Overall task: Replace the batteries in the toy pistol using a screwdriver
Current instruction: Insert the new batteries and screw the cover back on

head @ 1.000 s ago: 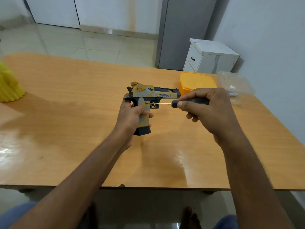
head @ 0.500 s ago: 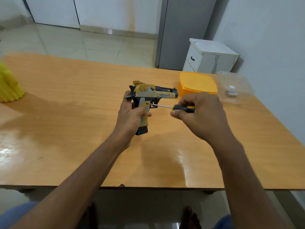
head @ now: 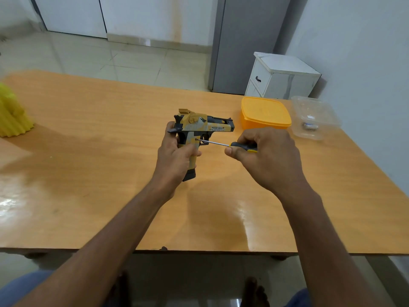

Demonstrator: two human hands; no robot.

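My left hand (head: 174, 156) grips the handle of a yellow, grey and black toy pistol (head: 202, 125), held upright above the table with its barrel pointing right. My right hand (head: 267, 156) holds a screwdriver (head: 232, 144) with a black and yellow handle. Its thin metal shaft runs leftward and the tip touches the upper part of the pistol's grip, just behind the trigger. A clear plastic tub (head: 314, 118) at the far right holds small batteries.
An orange lidded box (head: 265, 113) sits just behind my right hand. A yellow ribbed object (head: 13, 116) stands at the table's left edge. The wooden table (head: 88, 173) ends close to my knees. A white cabinet (head: 283, 78) stands beyond the table.
My right hand has dropped lower and the screwdriver tip has shifted from the pistol's frame down onto the upper grip. The left hand has tilted the pistol slightly.
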